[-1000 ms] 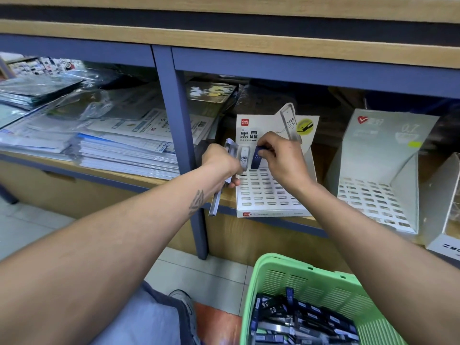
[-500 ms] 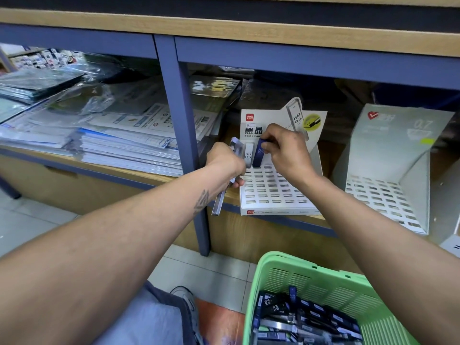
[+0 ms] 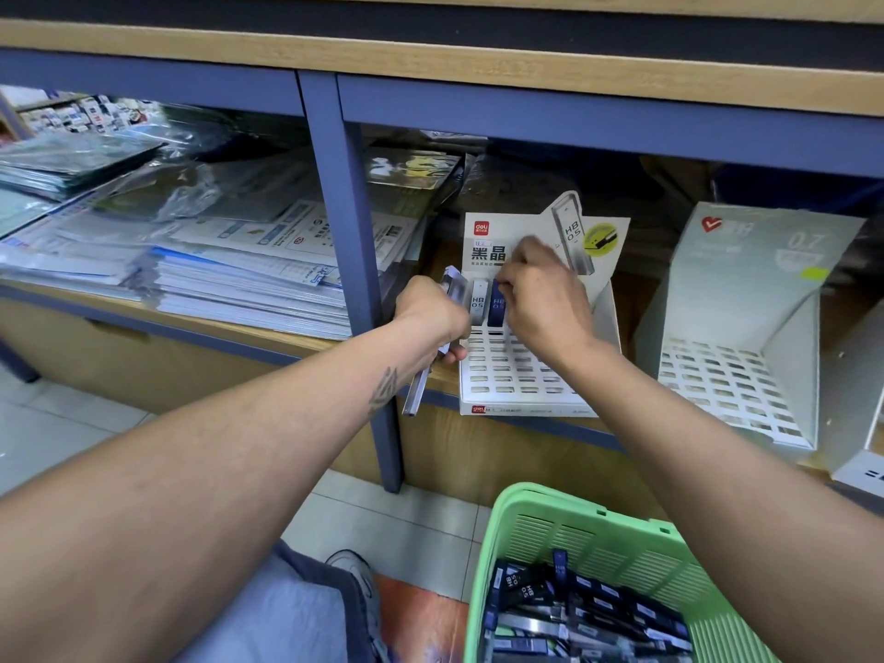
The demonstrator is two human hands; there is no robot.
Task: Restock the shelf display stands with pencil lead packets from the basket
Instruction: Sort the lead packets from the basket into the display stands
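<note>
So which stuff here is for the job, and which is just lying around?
For the job: green basket of lead packets; HB display stand; 0.7 display stand; packets in left hand; dark packet at right hand.

Lying about: stacked booklets; plastic-wrapped sheets.

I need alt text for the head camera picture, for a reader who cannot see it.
The right hand sets a dark blue lead packet into the top row of a white slotted display stand on a shelf, beside a white packet. The left hand grips more packets. A green basket of packets sits below.
</note>
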